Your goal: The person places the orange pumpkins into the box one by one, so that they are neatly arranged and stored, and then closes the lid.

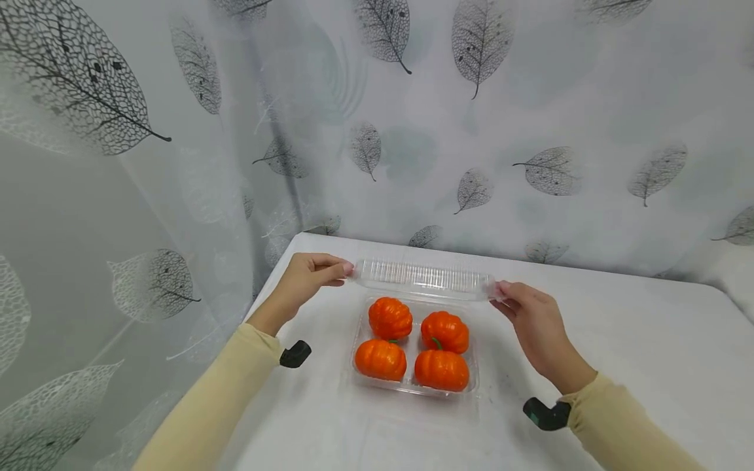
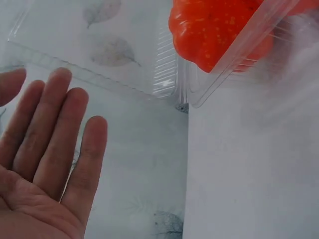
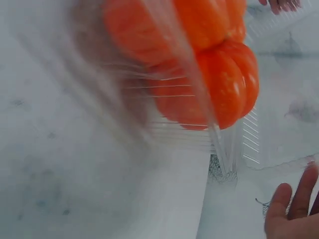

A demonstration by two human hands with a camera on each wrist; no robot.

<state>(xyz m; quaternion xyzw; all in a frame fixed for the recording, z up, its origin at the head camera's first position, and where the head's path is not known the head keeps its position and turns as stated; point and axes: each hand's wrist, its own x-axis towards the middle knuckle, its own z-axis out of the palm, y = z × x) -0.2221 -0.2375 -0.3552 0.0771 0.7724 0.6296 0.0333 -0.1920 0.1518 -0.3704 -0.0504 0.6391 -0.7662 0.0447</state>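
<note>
A clear plastic clamshell container (image 1: 412, 390) sits on the white table, holding several small orange pumpkins (image 1: 442, 371) with green stems. Its hinged lid (image 1: 424, 280) stands raised at the far side, tilted up and away. At the lid's left corner, my left hand (image 1: 300, 288) pinches the edge between thumb and fingertips. My right hand (image 1: 535, 320) pinches the opposite corner. In the left wrist view, the left fingers (image 2: 60, 129) reach to the lid's edge, a pumpkin (image 2: 209, 30) beyond. The right wrist view has the right fingertips (image 3: 299, 199) close to the lid's rim, partly out of frame.
The white table (image 1: 624, 353) spreads around the container on every side. Behind and to the left hangs a pale curtain (image 1: 412, 157) with a grey leaf print, meeting the table's far edge. Black camera mounts (image 1: 548, 413) stick out from both wrists.
</note>
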